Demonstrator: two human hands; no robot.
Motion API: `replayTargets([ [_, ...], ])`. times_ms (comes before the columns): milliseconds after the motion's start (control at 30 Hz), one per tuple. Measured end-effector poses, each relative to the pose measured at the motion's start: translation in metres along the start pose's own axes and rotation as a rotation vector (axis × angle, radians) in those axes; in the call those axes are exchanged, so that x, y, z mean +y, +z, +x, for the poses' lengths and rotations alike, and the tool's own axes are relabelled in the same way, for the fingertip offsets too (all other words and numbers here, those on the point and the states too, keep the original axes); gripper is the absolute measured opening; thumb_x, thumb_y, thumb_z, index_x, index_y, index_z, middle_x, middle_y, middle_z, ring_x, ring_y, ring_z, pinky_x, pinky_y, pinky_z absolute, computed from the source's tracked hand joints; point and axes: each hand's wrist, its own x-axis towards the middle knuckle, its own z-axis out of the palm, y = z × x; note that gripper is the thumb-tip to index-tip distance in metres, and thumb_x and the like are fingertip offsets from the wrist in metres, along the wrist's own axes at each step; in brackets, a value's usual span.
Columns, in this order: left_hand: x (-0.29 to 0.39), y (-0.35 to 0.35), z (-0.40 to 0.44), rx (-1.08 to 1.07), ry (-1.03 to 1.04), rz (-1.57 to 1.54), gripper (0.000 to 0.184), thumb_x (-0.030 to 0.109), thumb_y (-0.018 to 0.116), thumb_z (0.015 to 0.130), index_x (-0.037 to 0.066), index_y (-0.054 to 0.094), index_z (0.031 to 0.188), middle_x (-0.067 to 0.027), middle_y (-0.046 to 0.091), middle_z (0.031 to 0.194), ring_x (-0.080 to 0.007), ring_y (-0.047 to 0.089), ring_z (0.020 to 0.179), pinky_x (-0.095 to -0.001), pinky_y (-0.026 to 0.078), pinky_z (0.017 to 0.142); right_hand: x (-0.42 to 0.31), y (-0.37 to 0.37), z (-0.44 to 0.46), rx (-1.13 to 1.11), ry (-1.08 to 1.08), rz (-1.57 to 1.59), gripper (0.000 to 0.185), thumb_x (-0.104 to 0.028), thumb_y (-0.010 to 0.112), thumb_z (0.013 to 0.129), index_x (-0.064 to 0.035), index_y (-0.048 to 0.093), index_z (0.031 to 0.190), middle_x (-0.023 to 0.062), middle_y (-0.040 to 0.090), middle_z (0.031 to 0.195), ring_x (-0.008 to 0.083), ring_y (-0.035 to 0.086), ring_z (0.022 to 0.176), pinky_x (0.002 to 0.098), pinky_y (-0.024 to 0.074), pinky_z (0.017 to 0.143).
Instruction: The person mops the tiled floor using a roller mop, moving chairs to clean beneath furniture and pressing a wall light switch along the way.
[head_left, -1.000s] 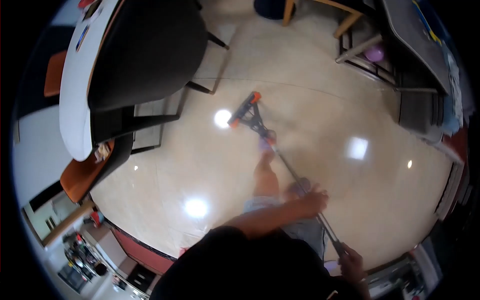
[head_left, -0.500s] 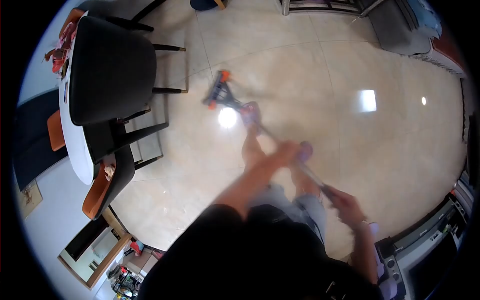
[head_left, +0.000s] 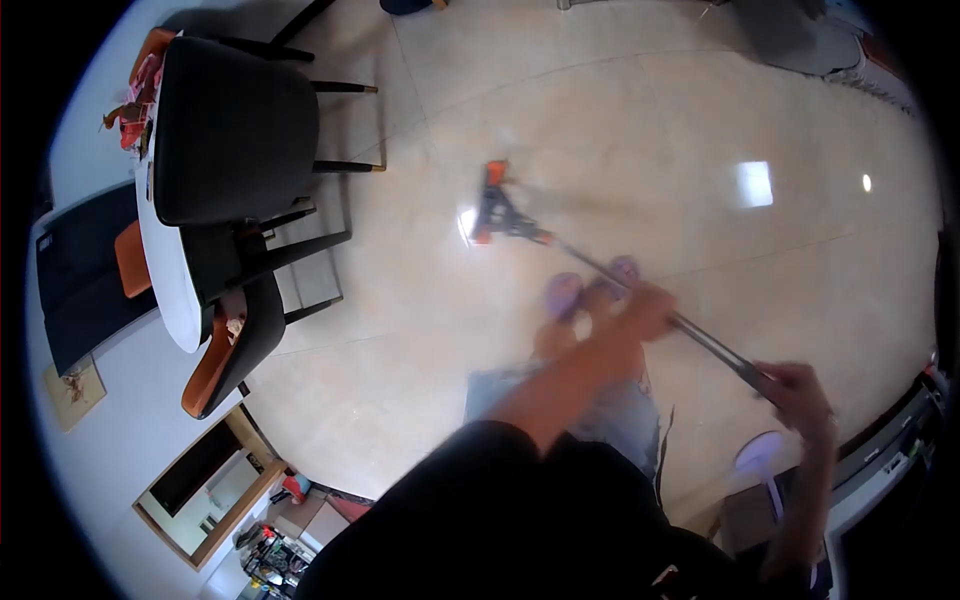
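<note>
A mop [head_left: 710, 345] with a long metal pole slants across the view, its dark head with orange ends lying on the shiny tiled floor [head_left: 560, 110]. My left hand [head_left: 650, 311] is closed around the middle of the pole, a little blurred. Near the pole's dark upper end, my right hand [head_left: 797, 395] grips it with bent fingers. Just below the mop head and beside the pole are my feet in purple slippers [head_left: 564, 292].
Black chairs [head_left: 238, 130] stand at a white table [head_left: 170, 270] on the left, their legs reaching over the floor. A purple stand [head_left: 762, 452] is at lower right, by a grey cabinet. Grey furniture [head_left: 790, 35] sits at top right.
Since the earlier frames, the mop head has moved right relative to the chairs, and both hands have shifted right with the pole. My feet are now closer together. The view has turned.
</note>
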Motion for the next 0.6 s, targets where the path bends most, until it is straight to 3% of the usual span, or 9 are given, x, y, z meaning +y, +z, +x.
replayTargets([
  [100, -0.156, 0.007, -0.090, 0.094, -0.155, 0.054, 0.019, 0.021, 0.068, 0.065, 0.010, 0.062, 0.079, -0.0128, 0.059, 0.078, -0.0298, 0.056, 0.078, -0.0417, 0.042, 0.066, 0.011, 0.106, 0.099, -0.315, -0.320, 0.121, 0.032, -0.012, 0.059, 0.082, -0.0037, 0.058, 0.113, 0.0056, 0.063, 0.100, 0.0097, 0.055, 0.087, 0.0249, 0.0460, 0.075],
  [133, -0.174, -0.030, -0.115, -0.376, -0.321, 0.420, 0.027, 0.022, 0.068, 0.068, 0.012, 0.063, 0.092, -0.0141, 0.060, 0.094, -0.0306, 0.054, 0.092, -0.0424, 0.042, 0.074, 0.015, 0.152, 0.121, -0.330, -0.486, 0.157, 0.034, -0.010, 0.063, 0.077, -0.0016, 0.060, 0.110, 0.0105, 0.064, 0.097, 0.0171, 0.058, 0.086, 0.0270, 0.0468, 0.074],
  [200, -0.177, -0.060, -0.169, -0.338, -0.578, 0.528, 0.029, 0.019, 0.068, 0.070, 0.014, 0.063, 0.098, -0.0125, 0.059, 0.100, -0.0302, 0.051, 0.099, -0.0447, 0.036, 0.092, -0.025, 0.203, 0.096, 0.021, -0.624, -0.099, 0.036, -0.010, 0.066, 0.070, -0.0044, 0.060, 0.106, 0.0196, 0.059, 0.093, 0.0310, 0.058, 0.085, 0.0327, 0.0455, 0.074],
  [267, -0.185, -0.040, -0.179, -0.420, -0.530, 0.498, 0.030, 0.018, 0.069, 0.069, 0.014, 0.062, 0.098, -0.0120, 0.059, 0.100, -0.0301, 0.051, 0.099, -0.0452, 0.034, 0.094, -0.032, 0.199, 0.084, 0.121, -0.469, 0.003, 0.039, -0.011, 0.067, 0.070, -0.0100, 0.060, 0.107, 0.0215, 0.057, 0.091, 0.0346, 0.057, 0.084, 0.0354, 0.0451, 0.072],
  [300, -0.193, -0.027, -0.186, -0.487, -0.500, 0.467, 0.032, 0.017, 0.069, 0.067, 0.014, 0.062, 0.098, -0.0115, 0.059, 0.100, -0.0300, 0.051, 0.100, -0.0456, 0.032, 0.096, 0.015, 0.206, 0.118, 0.150, -0.666, -0.051, 0.037, -0.014, 0.067, 0.071, -0.0141, 0.060, 0.108, 0.0198, 0.059, 0.088, 0.0337, 0.058, 0.083, 0.0359, 0.0456, 0.073],
  [333, -0.197, 0.010, -0.185, -0.163, -0.406, 0.213, 0.034, 0.013, 0.068, 0.065, 0.013, 0.062, 0.099, -0.0111, 0.059, 0.101, -0.0294, 0.051, 0.102, -0.0432, 0.032, 0.096, 0.026, 0.175, 0.112, 0.028, -0.519, -0.209, 0.033, -0.016, 0.063, 0.075, -0.0157, 0.061, 0.108, 0.0177, 0.061, 0.086, 0.0324, 0.059, 0.082, 0.0355, 0.0461, 0.074],
  [467, -0.087, 0.144, -0.037, 0.165, -0.456, -0.468, 0.027, 0.005, 0.052, 0.070, 0.008, 0.061, 0.095, -0.0154, 0.059, 0.096, -0.0352, 0.051, 0.098, -0.0430, 0.040, 0.084, 0.034, 0.009, 0.041, 0.065, -0.363, -0.276, 0.023, -0.014, 0.056, 0.083, -0.0073, 0.063, 0.104, 0.0141, 0.065, 0.090, 0.0210, 0.063, 0.078, 0.0296, 0.0467, 0.072],
  [500, -0.014, 0.114, 0.002, 0.352, -0.081, -0.317, 0.028, 0.004, 0.054, 0.068, 0.009, 0.062, 0.094, -0.0149, 0.059, 0.095, -0.0340, 0.052, 0.094, -0.0434, 0.040, 0.081, 0.040, -0.027, 0.011, 0.174, -0.333, -0.258, 0.023, -0.003, 0.057, 0.079, 0.0010, 0.063, 0.101, 0.0112, 0.067, 0.084, 0.0127, 0.059, 0.071, 0.0255, 0.0475, 0.067],
  [600, 0.138, 0.077, 0.084, 0.135, -0.199, -0.348, 0.021, 0.003, 0.057, 0.065, 0.014, 0.063, 0.082, -0.0094, 0.057, 0.085, -0.0298, 0.052, 0.091, -0.0442, 0.041, 0.073, 0.045, -0.090, -0.085, 0.462, -0.256, -0.246, 0.027, 0.003, 0.055, 0.076, 0.0020, 0.063, 0.102, 0.0092, 0.064, 0.076, 0.0126, 0.057, 0.067, 0.0242, 0.0453, 0.062],
])
